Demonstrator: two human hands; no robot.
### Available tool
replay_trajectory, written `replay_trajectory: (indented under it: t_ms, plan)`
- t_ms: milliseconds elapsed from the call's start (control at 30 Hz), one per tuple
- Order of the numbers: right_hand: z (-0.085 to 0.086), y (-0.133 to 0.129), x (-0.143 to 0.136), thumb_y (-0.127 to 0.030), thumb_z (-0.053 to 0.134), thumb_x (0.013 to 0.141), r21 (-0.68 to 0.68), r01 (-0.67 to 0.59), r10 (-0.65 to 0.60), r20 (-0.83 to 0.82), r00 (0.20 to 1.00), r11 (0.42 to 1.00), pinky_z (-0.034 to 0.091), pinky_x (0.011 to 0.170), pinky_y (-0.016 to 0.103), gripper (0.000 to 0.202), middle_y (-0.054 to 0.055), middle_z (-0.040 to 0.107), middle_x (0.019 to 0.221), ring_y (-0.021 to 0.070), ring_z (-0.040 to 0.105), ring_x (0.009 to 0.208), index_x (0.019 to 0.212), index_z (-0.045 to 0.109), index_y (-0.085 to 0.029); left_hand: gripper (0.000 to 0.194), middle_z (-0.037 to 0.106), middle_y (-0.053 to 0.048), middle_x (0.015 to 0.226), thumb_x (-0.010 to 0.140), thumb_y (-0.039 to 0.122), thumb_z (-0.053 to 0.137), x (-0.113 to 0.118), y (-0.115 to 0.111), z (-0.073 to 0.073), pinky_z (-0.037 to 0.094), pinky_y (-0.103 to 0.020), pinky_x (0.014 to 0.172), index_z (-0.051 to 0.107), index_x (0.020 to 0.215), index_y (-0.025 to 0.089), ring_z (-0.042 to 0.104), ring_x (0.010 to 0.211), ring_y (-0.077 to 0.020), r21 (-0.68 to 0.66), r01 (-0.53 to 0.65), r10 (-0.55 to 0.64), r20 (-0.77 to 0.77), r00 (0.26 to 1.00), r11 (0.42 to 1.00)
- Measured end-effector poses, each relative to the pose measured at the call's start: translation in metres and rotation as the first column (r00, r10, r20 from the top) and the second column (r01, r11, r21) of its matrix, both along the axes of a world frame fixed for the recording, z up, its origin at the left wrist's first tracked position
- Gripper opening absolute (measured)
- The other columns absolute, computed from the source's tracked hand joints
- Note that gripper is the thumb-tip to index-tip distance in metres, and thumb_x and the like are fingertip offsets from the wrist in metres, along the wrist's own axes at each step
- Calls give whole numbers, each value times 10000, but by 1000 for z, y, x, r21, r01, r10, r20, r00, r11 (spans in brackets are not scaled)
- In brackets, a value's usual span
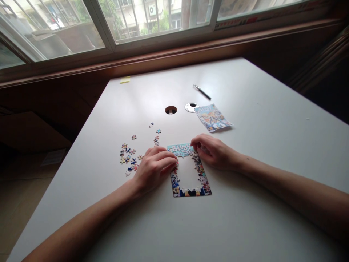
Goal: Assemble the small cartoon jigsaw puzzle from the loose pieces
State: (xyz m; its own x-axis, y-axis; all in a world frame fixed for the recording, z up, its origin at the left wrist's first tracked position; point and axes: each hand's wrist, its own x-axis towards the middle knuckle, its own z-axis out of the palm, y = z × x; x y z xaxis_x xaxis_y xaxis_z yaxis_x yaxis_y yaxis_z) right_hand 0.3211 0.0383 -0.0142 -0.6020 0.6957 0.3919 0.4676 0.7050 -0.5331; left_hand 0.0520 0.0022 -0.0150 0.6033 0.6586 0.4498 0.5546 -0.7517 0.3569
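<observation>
A partly assembled jigsaw puzzle lies flat on the white table, its border joined around a bare middle. Light blue lettering runs along its top strip. Over the puzzle's upper left side, my left hand is closed, fingers bent together and tips down at the inner edge. Whatever those fingertips hold is hidden. My right hand rests at the upper right corner, with curled fingers gripping the puzzle's edge there. Left of my left hand, several loose puzzle pieces are scattered, and a few more lie just beyond it.
Beyond my right hand lies a printed picture sheet in matching colours. A pen and a round metal cover are near it. The white table has a cable hole and yellow tape. A window stands behind.
</observation>
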Motion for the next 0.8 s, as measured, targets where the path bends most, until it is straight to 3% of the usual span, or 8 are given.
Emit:
replay_trajectory:
  t_ms: [400, 667, 800]
  plan:
    - [0, 0, 1, -47, 506, 828, 8, -9, 9, 7, 1000, 1000, 484, 721, 328, 245, 56, 634, 889, 179, 580, 791, 1016, 552, -198, 168, 715, -12, 1114, 892, 215, 644, -1, -2, 1, 431, -397, 936, 687, 1050, 252, 575, 1073, -214, 83, 16, -12, -40, 999, 996]
    - [-2, 1, 1, -40, 511, 810, 10, -23, 23, 6, 1000, 1000, 488, 753, 348, 260, 61, 638, 900, 194, 588, 823, 1005, 560, -205, 257, 699, -19, 1194, 880, 245, 631, 0, -8, 1, 383, -428, 982, 659, 1135, 257, 550, 1149, -247, 76, 111, -103, -107, 989, 991]
    - [-3, 2, 0, -42, 506, 810, 16, -21, 21, -5, 1000, 1000, 488, 754, 347, 254, 58, 639, 886, 190, 586, 813, 1001, 564, -199, 264, 689, -11, 1231, 904, 258, 596, 4, -17, 4, 345, -426, 998, 642, 1164, 258, 536, 1196, -244, 62, 238, -224, -185, 957, 969]
